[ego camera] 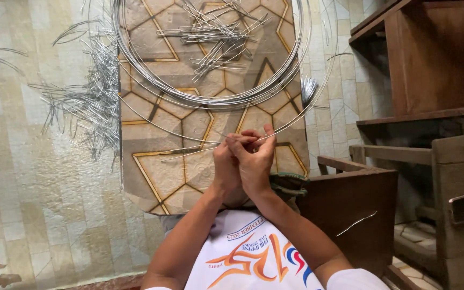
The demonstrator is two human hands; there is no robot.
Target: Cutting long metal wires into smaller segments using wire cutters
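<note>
My left hand [225,171] and my right hand [256,161] are pressed together above the near part of a low board with a tan geometric pattern [157,177]. Both pinch thin silver wire [186,152] at the fingertips. One strand runs left from my fingers, another curves up to the right toward a big coil of wire [210,99] lying on the far part of the board. A small heap of short cut wire pieces [213,32] lies inside the coil.
A scattered pile of cut wire pieces [89,99] lies on the tiled floor left of the board. Dark wooden furniture [436,64] stands on the right, with a wooden stool [355,209] close by my right arm and a wire piece on it.
</note>
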